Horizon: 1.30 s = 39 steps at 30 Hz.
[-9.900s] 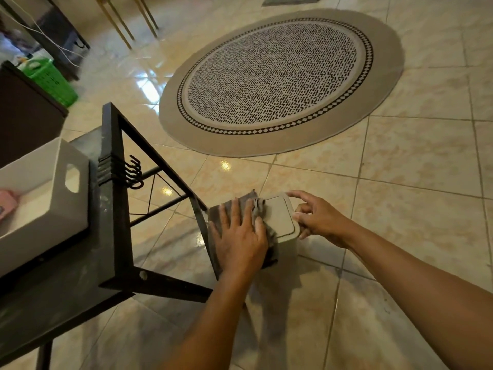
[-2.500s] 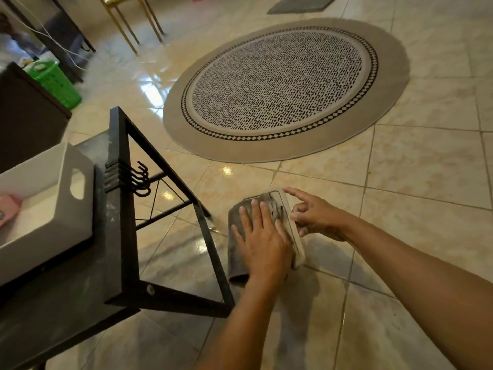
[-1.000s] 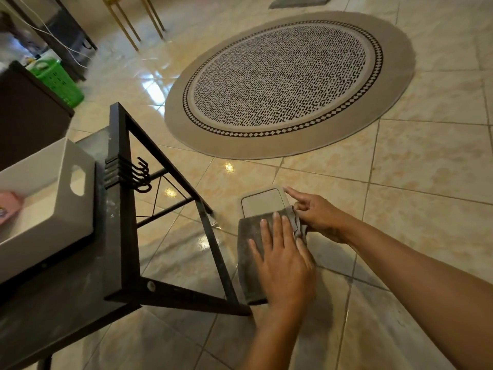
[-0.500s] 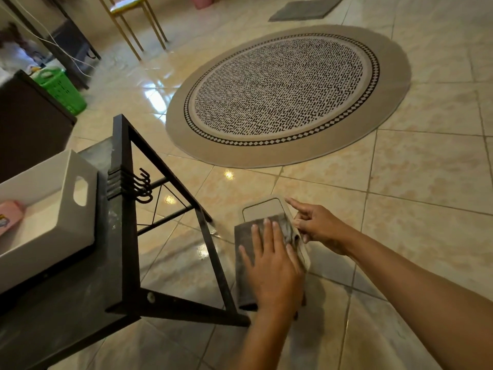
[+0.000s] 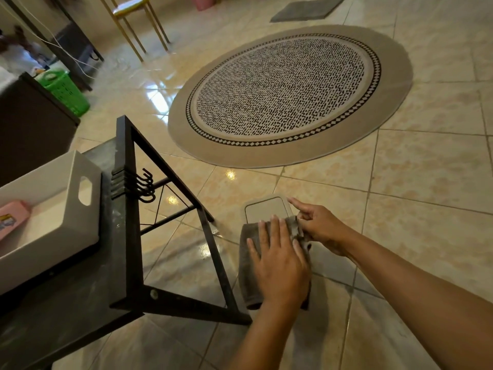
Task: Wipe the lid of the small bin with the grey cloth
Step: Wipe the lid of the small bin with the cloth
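Grey cloth (image 5: 246, 265) drapes over the near part of the small bin's lid (image 5: 264, 210), on the tiled floor (image 5: 400, 222) beside a black metal rack (image 5: 128, 236). Left hand (image 5: 280, 265) presses flat, fingers spread; right hand (image 5: 320, 227) pinches the cloth's edge.

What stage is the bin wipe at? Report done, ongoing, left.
Done: cannot tell; cleanliness doesn't show. Ongoing: the left hand presses the grey cloth flat over the near part of the bin lid; the right hand steadies its right edge. Left: the lid's far end, uncovered.
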{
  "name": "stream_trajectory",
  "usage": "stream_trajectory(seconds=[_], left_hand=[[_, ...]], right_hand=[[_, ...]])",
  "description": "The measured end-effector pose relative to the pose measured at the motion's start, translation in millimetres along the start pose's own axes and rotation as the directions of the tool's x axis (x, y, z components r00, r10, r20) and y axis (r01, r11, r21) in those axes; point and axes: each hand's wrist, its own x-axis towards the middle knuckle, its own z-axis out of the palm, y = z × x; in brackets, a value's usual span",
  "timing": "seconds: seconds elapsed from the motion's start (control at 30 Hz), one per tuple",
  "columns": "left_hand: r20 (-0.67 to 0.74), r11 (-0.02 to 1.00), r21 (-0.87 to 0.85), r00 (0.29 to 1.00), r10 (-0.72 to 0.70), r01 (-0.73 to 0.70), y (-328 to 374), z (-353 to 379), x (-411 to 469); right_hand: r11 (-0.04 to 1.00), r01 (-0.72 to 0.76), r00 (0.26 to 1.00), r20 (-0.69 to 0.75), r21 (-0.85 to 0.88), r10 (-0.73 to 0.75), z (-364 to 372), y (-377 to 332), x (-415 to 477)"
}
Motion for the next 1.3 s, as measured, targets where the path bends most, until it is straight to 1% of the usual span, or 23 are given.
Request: stream_trajectory(seconds=[0.1, 0.2, 0.33, 0.4, 0.47, 0.53, 0.63, 0.7, 0.83, 0.93, 1.03, 1.1, 1.17, 1.2, 1.23, 1.27, 1.3], left_hand=[[0.043, 1.0, 0.011, 0.999, 0.003, -0.003, 13, 2, 21], [0.086, 0.999, 0.04, 0.996, -0.022, 0.019, 8, -9, 54], [0.06, 0.992, -0.059, 0.992, -0.109, 0.112, -12, -22, 69], [0.045, 0.994, -0.069, 0.996, -0.081, 0.084, -13, -16, 48], [0.026, 1.0, -0.018, 1.0, -0.015, 0.016, -7, -3, 12], [0.037, 0.999, 0.038, 0.999, 0.021, -0.022, 3, 7, -3], [0.104, 0.997, 0.074, 0.995, 0.006, -0.014, 14, 1, 27], [0.131, 0.996, 0.083, 0.991, -0.025, 0.014, 11, -12, 52], [0.138, 0.988, -0.019, 0.98, -0.146, 0.15, 1, -23, 62], [0.132, 0.988, -0.017, 0.98, -0.147, 0.151, 18, -12, 44], [0.149, 0.983, -0.082, 0.978, -0.148, 0.162, 34, -12, 40], [0.123, 0.978, -0.16, 0.985, -0.118, 0.137, 31, -20, 40], [-0.005, 0.95, -0.284, 0.99, -0.139, 0.132, 14, -29, 37], [-0.064, 0.922, -0.35, 0.977, -0.204, 0.169, 1, -32, 37], [-0.061, 0.872, -0.42, 0.951, -0.304, 0.252, -11, -35, 37], [0.016, 0.782, -0.5, 0.907, -0.422, 0.373, -21, -37, 38], [0.147, 0.654, -0.568, 0.843, -0.518, 0.5, -30, -39, 40]], right_hand=[[0.999, -0.032, 0.999, 0.016, 0.025, 0.032, -4, -1, -1], [0.999, -0.042, 0.999, 0.003, 0.032, 0.042, -9, -2, -6], [0.999, -0.016, 1.0, 0.005, 0.03, 0.016, -6, 2, -9], [0.999, -0.01, 1.0, 0.009, 0.045, 0.01, -8, 2, -7], [1.0, -0.007, 1.0, 0.005, 0.016, 0.007, -8, 3, -5], [1.0, -0.013, 1.0, 0.002, 0.004, 0.013, -8, 2, -6], [1.0, -0.021, 1.0, 0.021, 0.017, 0.021, -9, 1, -6], [1.0, -0.02, 1.0, 0.003, 0.002, 0.02, -9, 0, -8], [1.0, -0.014, 0.999, -0.032, -0.015, 0.013, -8, 2, -7], [0.999, -0.001, 0.999, -0.044, -0.045, -0.001, -13, 1, -2], [0.998, -0.003, 0.998, -0.06, -0.059, 0.0, -16, -1, -1], [0.998, -0.014, 0.997, -0.071, -0.054, 0.01, -21, -3, -2], [0.998, -0.032, 0.997, -0.064, -0.046, 0.029, -25, -5, -4], [0.998, -0.044, 0.997, -0.058, -0.043, 0.041, -26, -7, -5], [0.997, -0.061, 0.997, -0.055, -0.04, 0.059, -27, -8, -5], [0.996, -0.082, 0.995, -0.057, -0.037, 0.08, -28, -10, -6], [0.994, -0.105, 0.993, -0.062, -0.034, 0.102, -27, -11, -6]])
